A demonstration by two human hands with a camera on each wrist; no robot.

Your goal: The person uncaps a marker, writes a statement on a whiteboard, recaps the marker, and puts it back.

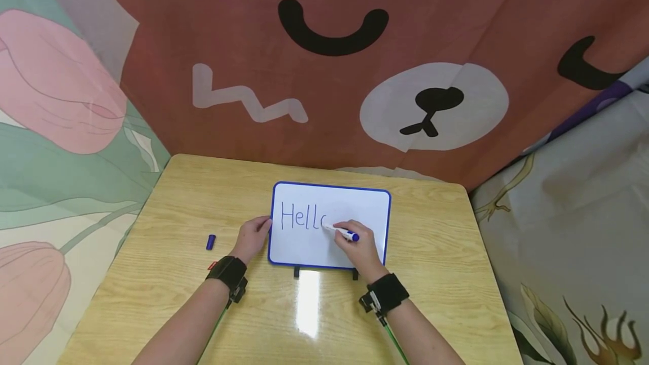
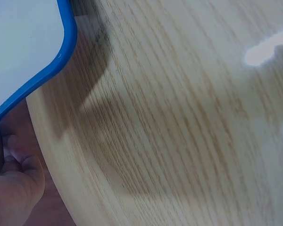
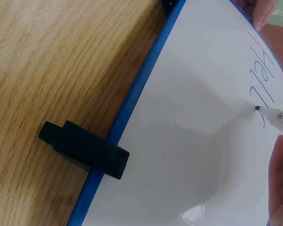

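A small whiteboard (image 1: 324,251) with a blue frame stands propped up on two black feet, with "Hell" and a partly drawn round letter in blue on it. My left hand (image 1: 250,238) grips the board's left edge, the thumb at the frame; in the left wrist view its curled fingers (image 2: 19,174) show beside the blue rim. My right hand (image 1: 362,246) pinches a white marker (image 1: 337,231) with a blue end. In the right wrist view the marker's dark tip (image 3: 257,108) is at the writing, by the last curve.
A blue marker cap (image 1: 210,242) lies on the wooden table (image 1: 177,292), left of my left hand. One black foot (image 3: 87,149) clips over the board's lower edge. Behind the table hangs a brown cloth (image 1: 243,32) with a bear face.
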